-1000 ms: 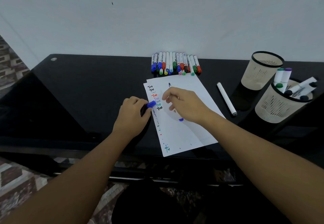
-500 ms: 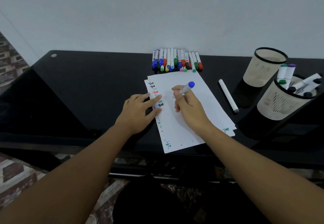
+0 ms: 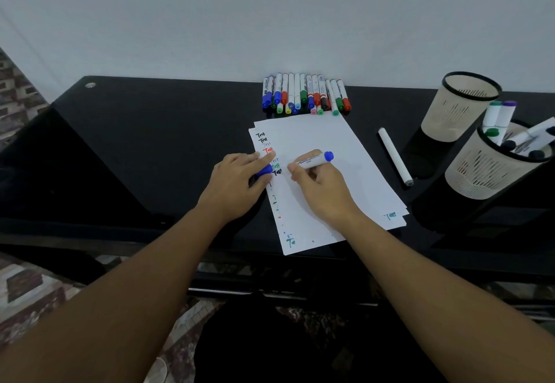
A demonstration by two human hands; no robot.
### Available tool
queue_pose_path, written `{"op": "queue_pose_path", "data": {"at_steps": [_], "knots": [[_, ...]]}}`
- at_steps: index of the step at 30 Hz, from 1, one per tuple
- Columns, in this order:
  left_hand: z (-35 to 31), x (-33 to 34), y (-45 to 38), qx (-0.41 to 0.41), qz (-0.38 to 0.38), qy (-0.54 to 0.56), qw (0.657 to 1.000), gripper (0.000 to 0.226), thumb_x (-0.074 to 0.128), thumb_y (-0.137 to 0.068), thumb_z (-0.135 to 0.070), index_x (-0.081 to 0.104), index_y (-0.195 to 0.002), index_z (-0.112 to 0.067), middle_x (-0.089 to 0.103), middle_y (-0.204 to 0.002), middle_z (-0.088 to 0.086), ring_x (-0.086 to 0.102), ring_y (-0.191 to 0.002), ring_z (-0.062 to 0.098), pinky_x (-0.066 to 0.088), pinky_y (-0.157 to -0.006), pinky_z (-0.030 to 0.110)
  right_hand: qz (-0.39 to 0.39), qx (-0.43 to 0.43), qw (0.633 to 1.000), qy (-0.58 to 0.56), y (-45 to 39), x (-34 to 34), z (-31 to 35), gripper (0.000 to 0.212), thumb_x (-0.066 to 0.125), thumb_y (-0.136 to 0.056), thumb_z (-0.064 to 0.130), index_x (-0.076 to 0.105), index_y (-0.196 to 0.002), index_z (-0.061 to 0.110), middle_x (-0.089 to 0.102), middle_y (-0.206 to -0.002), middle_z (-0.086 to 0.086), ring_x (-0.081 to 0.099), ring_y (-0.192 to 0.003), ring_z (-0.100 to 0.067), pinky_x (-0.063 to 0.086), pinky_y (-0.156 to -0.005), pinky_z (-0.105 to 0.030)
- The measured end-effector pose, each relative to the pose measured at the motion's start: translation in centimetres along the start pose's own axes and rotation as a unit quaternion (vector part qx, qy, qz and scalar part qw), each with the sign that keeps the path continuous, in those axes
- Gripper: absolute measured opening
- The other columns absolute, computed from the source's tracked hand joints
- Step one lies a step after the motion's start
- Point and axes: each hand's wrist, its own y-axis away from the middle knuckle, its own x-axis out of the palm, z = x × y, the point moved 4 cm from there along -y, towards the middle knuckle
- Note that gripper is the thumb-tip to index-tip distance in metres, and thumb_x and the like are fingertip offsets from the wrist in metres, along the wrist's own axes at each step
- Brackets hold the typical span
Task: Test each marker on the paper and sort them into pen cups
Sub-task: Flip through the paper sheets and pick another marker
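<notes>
- Fingers of the right hand are curled and clamped on a marker, held slantwise over the paper with its writing end down, hidden by the fingertips.
- Marker: white cylindrical barrel with printed lettering, rounded blue plug on the raised end.
- Left hand rests on the left edge of the paper; its fingers lie together and pinch a blue cap against the sheet.
- Paper: several white sheets, stacked and slightly fanned, flat on the tabletop. The left margin carries a column of handwritten "Test" marks in black, red, green and blue; more small marks run down the margin, and one teal mark sits at the lower right corner.
- Marker row: capped markers laid side by side at the wall, just beyond the paper; caps blue, green, red, black and pale colours.
- White marker: lies alone on the tabletop, to the right of the paper.
- Far cup: beige perforated wall, black rim.
- Near cup: same build, holding several markers with green, purple and black caps.
- Tabletop: glossy black, reflective.
</notes>
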Motion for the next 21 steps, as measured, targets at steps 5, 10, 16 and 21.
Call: {"op": "queue_pose_path", "data": {"at_steps": [5, 10, 16, 21], "knots": [[0.28, 0.28, 0.02, -0.012, -0.006, 0.007, 1.0, 0.048, 0.049, -0.103, -0.046, 0.048, -0.149, -0.032, 0.049, -0.153, -0.006, 0.037, -0.14, 0.018, 0.031, -0.113, 0.04, 0.029, -0.001, 0.999, 0.034, 0.13, 0.58, 0.02, 0.026, 0.053, -0.105, 0.044, 0.066, -0.1, 0.022, 0.069, -0.092, 0.005, 0.064, -0.087, -0.013, 0.055, -0.085, -0.04], [0.49, 0.38, -0.09, -0.014, -0.009, 0.013, 1.0, 0.048, 0.051, -0.103, -0.045, 0.052, -0.147, -0.028, 0.05, -0.153, -0.006, 0.038, -0.141, 0.019, 0.034, -0.115, 0.043, 0.042, -0.005, 0.997, 0.061, 0.11, 0.62, 0.1, 0.03, 0.052, -0.105, 0.044, 0.067, -0.1, 0.019, 0.071, -0.096, 0.002, 0.064, -0.088, -0.013, 0.054, -0.084, -0.039], [0.55, 0.42, -0.03, -0.012, -0.01, 0.016, 1.0, 0.047, 0.052, -0.103, -0.045, 0.053, -0.147, -0.027, 0.051, -0.152, -0.006, 0.038, -0.141, 0.019, 0.035, -0.115, 0.045, 0.045, -0.011, 0.995, 0.089, -0.09, 0.8, 0.18, 0.031, 0.052, -0.105, 0.046, 0.069, -0.106, 0.02, 0.071, -0.098, 0.003, 0.065, -0.088, -0.012, 0.057, -0.083, -0.041], [0.49, 0.38, -0.11, -0.014, -0.007, 0.015, 1.0, 0.048, 0.052, -0.102, -0.045, 0.052, -0.147, -0.028, 0.051, -0.152, -0.006, 0.038, -0.14, 0.019, 0.035, -0.114, 0.046, 0.043, -0.014, 0.993, 0.109, 0.03, 0.82, 0.26, 0.033, 0.052, -0.105, 0.046, 0.07, -0.11, 0.018, 0.071, -0.098, 0.002, 0.065, -0.088, -0.012, 0.057, -0.083, -0.04]]}}
